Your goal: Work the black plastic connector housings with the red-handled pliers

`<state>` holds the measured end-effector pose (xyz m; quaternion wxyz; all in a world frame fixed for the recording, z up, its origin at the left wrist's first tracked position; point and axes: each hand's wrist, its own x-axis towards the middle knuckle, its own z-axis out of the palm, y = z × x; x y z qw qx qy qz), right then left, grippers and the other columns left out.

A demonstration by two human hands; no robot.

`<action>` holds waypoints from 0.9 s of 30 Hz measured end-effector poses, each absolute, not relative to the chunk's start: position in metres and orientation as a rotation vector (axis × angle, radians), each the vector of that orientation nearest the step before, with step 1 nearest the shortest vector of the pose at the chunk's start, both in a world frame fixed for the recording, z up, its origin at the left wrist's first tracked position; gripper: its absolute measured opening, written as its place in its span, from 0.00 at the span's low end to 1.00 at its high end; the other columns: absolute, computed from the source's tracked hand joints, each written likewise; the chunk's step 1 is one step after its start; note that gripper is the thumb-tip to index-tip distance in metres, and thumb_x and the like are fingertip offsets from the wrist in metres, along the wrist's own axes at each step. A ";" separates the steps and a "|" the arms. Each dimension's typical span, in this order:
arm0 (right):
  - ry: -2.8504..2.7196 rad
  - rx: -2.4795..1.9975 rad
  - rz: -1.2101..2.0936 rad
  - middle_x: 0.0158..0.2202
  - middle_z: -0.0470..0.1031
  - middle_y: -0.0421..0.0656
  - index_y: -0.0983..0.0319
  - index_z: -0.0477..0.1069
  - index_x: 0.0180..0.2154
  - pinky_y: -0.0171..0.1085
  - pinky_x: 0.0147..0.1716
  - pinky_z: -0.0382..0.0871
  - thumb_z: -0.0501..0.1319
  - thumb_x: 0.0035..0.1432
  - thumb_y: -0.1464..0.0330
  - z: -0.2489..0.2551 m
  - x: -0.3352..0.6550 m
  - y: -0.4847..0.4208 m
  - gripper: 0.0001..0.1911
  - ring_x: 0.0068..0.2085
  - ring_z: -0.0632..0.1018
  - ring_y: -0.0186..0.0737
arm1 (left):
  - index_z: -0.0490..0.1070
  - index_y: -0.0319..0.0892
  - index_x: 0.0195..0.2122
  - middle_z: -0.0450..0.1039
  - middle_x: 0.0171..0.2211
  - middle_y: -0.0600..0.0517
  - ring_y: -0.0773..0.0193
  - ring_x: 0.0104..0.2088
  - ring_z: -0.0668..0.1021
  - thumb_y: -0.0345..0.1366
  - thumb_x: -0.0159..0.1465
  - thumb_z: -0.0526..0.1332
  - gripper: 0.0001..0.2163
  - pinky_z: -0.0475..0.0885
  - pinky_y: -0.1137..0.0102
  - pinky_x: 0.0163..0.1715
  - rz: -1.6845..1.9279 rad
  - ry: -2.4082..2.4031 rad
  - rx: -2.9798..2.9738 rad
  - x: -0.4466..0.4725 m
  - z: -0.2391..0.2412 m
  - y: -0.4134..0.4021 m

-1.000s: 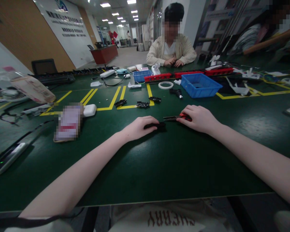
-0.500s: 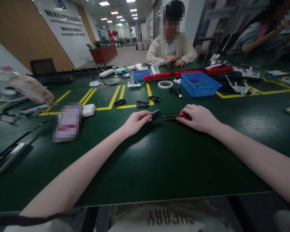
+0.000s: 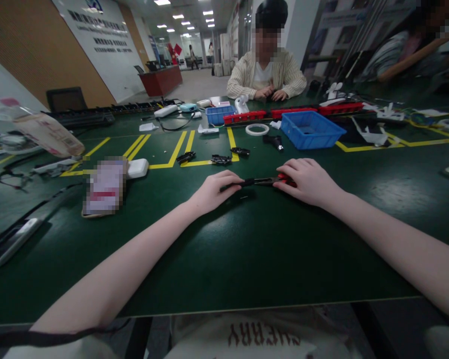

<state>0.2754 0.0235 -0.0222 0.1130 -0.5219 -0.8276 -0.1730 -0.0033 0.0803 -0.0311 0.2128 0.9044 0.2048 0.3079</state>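
Note:
My left hand (image 3: pixel 214 191) is closed around a small black part (image 3: pixel 235 185), holding it just above the green table (image 3: pixel 247 249). My right hand (image 3: pixel 310 180) grips red-handled pliers (image 3: pixel 270 181), and their metal jaws point left and meet the black part. Both hands sit close together at the middle of the table. Several more small black parts (image 3: pixel 220 160) lie on the yellow floor-tape lines just beyond my hands.
A blue bin (image 3: pixel 310 130), a white tape ring (image 3: pixel 257 129), a smaller blue tray (image 3: pixel 219 115) and red rails (image 3: pixel 247 117) stand further back. A person in a striped jacket (image 3: pixel 266 75) works opposite. A white case (image 3: pixel 138 168), a bottle (image 3: pixel 37 130) and devices lie at the left.
My left hand lifted the black part off the table and then brought it right, against the pliers' jaws. My right hand stayed put on the pliers.

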 end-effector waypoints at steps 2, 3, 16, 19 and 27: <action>-2.445 -1.393 -0.567 0.45 0.74 0.53 0.68 0.71 0.45 0.50 0.51 0.62 0.53 0.62 0.59 -0.020 0.266 0.018 0.20 0.46 0.73 0.49 | 0.73 0.40 0.45 0.72 0.43 0.49 0.65 0.43 0.76 0.31 0.66 0.58 0.09 0.73 0.67 0.44 0.857 0.583 2.559 -0.003 -0.033 0.082; -2.460 -1.314 -0.564 0.44 0.74 0.52 0.67 0.72 0.45 0.51 0.53 0.60 0.53 0.63 0.61 -0.019 0.259 0.014 0.18 0.47 0.73 0.48 | 0.74 0.40 0.46 0.71 0.43 0.48 0.64 0.42 0.76 0.31 0.66 0.58 0.09 0.73 0.66 0.44 0.839 0.612 2.587 -0.003 -0.034 0.082; -2.421 -1.194 0.141 0.39 0.73 0.46 0.62 0.72 0.39 0.44 0.43 0.67 0.55 0.62 0.66 -0.030 0.210 0.003 0.09 0.41 0.71 0.42 | 0.67 0.41 0.54 0.69 0.50 0.45 0.53 0.51 0.71 0.38 0.64 0.58 0.17 0.64 0.53 0.54 0.666 0.900 2.734 -0.006 -0.030 0.083; -2.445 -1.212 0.128 0.39 0.72 0.46 0.62 0.71 0.37 0.42 0.41 0.67 0.55 0.63 0.68 -0.028 0.210 0.004 0.08 0.41 0.70 0.41 | 0.68 0.40 0.50 0.69 0.48 0.45 0.53 0.51 0.71 0.40 0.64 0.57 0.15 0.63 0.52 0.54 0.577 0.947 2.751 -0.007 -0.030 0.084; -2.474 -1.221 0.019 0.37 0.72 0.48 0.64 0.67 0.36 0.40 0.38 0.64 0.50 0.63 0.71 -0.024 0.209 0.004 0.08 0.38 0.71 0.41 | 0.69 0.41 0.49 0.71 0.46 0.47 0.55 0.47 0.72 0.43 0.64 0.59 0.16 0.66 0.59 0.48 0.516 0.781 2.824 -0.006 -0.023 0.079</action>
